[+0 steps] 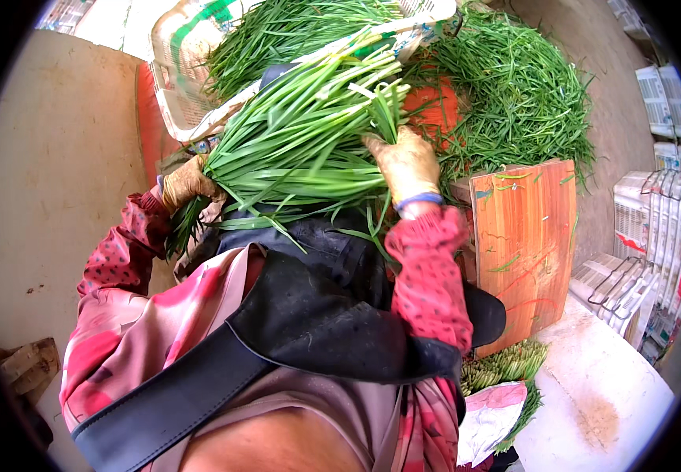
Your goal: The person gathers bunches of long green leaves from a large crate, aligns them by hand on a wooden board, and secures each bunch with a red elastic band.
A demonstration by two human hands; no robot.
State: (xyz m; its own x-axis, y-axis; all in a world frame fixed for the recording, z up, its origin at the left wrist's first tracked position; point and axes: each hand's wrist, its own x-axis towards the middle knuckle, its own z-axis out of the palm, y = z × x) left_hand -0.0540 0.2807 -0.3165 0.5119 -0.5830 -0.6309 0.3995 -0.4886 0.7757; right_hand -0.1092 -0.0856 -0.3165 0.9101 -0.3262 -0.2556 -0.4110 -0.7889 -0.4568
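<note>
A large loose bunch of garlic chives (293, 130) lies across my lap, pale stem ends up to the right and green leaf tips down to the left. My left hand (188, 185), in a soiled tan glove, is closed around the leaf end. My right hand (406, 164), gloved the same way, pinches a small clump of chives at the bunch's right side. Its fingertips are partly hidden by stems. Under the bunch is a dark apron (317, 244).
Beyond the bunch stands a white plastic basket (179, 106) full of chives. A big chive heap (513, 94) lies at the far right. Nearer are an upright wooden board (525, 252) and tied chives (505, 366) with a pale wrapper. Stacked white crates (647, 212) line the right edge.
</note>
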